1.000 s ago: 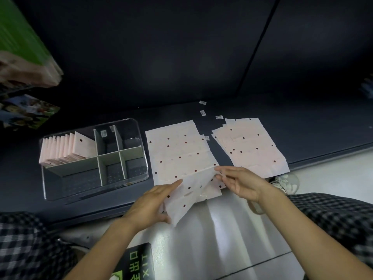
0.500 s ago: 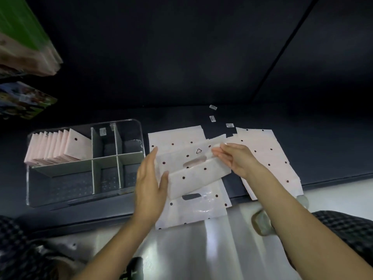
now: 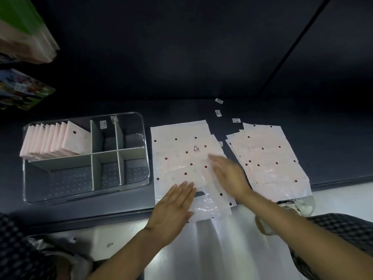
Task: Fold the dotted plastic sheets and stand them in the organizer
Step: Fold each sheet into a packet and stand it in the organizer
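Since half-second ago: folded sheet (image 3: pixel 186 174) lowered from mid-air onto flat stack (image 3: pixel 177 136). Left hand (image 3: pixel 173 211) flat, fingers straight, together, pressing near edge. Right hand (image 3: pixel 228 174) flat, blurred, on fold. Dark shelf (image 3: pixel 181 110), dark wall behind. Organizer (image 3: pixel 145 158) left, folded sheets (image 3: pixel 54 142) upright in back-left compartment. Second stack (image 3: pixel 268 154) right. Pale floor (image 3: pixel 125 235).

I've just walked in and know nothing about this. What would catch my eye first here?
Probably the two hands at centre: the left hand and right hand lie flat, pressing a dotted plastic sheet on the dark table. To the left stands a clear organizer, with a row of folded pink sheets upright in its far-left compartment. Another loose pile of sheets lies to the right.
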A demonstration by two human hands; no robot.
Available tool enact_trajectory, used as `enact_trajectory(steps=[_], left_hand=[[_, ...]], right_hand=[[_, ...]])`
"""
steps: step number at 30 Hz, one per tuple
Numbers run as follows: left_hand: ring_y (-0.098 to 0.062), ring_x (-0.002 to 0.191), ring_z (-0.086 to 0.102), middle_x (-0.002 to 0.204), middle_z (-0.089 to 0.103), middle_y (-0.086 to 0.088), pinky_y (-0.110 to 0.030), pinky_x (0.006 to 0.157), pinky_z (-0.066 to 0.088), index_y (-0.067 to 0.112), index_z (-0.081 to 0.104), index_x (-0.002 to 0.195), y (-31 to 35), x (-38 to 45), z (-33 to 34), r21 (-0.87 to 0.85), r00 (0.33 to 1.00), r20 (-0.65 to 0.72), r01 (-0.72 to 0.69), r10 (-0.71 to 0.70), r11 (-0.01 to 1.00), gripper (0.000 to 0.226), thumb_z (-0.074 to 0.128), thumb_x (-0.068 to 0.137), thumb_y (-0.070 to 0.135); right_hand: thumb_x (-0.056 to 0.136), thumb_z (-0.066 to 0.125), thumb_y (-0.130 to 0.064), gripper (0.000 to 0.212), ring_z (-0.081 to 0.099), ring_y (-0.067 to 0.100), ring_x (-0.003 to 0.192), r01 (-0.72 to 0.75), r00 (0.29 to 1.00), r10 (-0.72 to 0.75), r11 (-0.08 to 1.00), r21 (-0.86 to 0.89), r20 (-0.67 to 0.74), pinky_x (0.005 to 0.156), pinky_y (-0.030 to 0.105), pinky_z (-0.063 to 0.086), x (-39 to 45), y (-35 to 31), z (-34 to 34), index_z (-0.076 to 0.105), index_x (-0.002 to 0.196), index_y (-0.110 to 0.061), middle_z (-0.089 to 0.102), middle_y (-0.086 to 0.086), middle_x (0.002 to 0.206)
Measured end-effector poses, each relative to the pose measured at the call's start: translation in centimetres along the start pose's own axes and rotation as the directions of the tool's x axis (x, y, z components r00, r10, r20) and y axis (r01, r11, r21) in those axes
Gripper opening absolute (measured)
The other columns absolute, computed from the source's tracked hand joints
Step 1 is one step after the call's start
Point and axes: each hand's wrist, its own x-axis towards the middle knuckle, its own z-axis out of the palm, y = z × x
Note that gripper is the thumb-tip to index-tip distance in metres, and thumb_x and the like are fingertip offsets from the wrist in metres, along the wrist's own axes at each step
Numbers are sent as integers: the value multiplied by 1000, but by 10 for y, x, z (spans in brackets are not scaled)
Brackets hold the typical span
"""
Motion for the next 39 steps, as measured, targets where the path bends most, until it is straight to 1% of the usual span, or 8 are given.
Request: enact_trajectory(steps=[3,10,15,21,27,29,35,39], left_hand=[[-17,138,33,150,32,-4,-40,114,28,12,36,142,0,4,2,86,994,107,7,-16,996,71,56,88,52],[-15,131,-36,146,-34,1,-33,106,-31,14,-27,139,-27,-15,7,161,965,261,-54,10,986,67,10,99,54],[-18,136,34,148,38,-2,-34,110,33,15,41,140,-47,-32,-11,116,975,220,-63,36,991,72,54,85,59],[-16,143,-19,158,-10,3,-36,113,-20,18,8,151,-46,-29,5,-2,975,222,18,-17,1000,65,23,99,53],[-21,141,26,153,29,-6,-30,117,8,13,49,130,-38,-14,1,-184,993,56,113,-104,976,44,46,96,42],[-25,129,43,140,45,-9,-34,112,26,9,53,126,-36,-6,-1,-169,990,10,141,-142,975,45,55,93,39],[-17,118,38,127,43,4,-28,103,27,23,49,125,-33,20,-3,-153,966,44,257,-253,954,40,48,93,47],[-16,128,33,138,37,3,-27,107,23,26,45,130,-30,27,-4,-184,963,89,267,-255,946,45,51,91,48]], right_hand=[[88,59,-22,39,57,21,120,468,884,-427,808,-358,191,99,40,44,-36,0,23,60,124,-8,59,7,130],[99,22,-45,59,47,22,129,375,913,-200,754,-539,355,105,46,39,-52,36,2,53,132,-7,48,6,140],[98,20,-45,60,33,23,139,205,962,-62,810,-550,267,117,39,14,-45,60,-22,44,139,-7,35,4,148],[64,86,-21,40,68,22,100,354,935,-324,835,-422,143,79,38,58,-25,29,-6,74,99,-7,70,6,110],[90,57,-31,41,52,15,122,455,876,-288,759,-466,387,97,25,46,-8,33,8,56,129,-17,56,1,133],[65,82,-18,60,61,19,111,560,817,-352,674,-482,457,79,25,55,-4,32,3,62,121,-11,64,8,122],[26,94,-16,51,70,13,87,627,773,-319,511,-588,548,54,18,53,0,19,-4,72,73,-11,74,3,95],[45,87,-6,36,70,17,82,530,847,-392,672,-517,359,61,22,55,0,7,0,72,78,-7,73,6,91]])
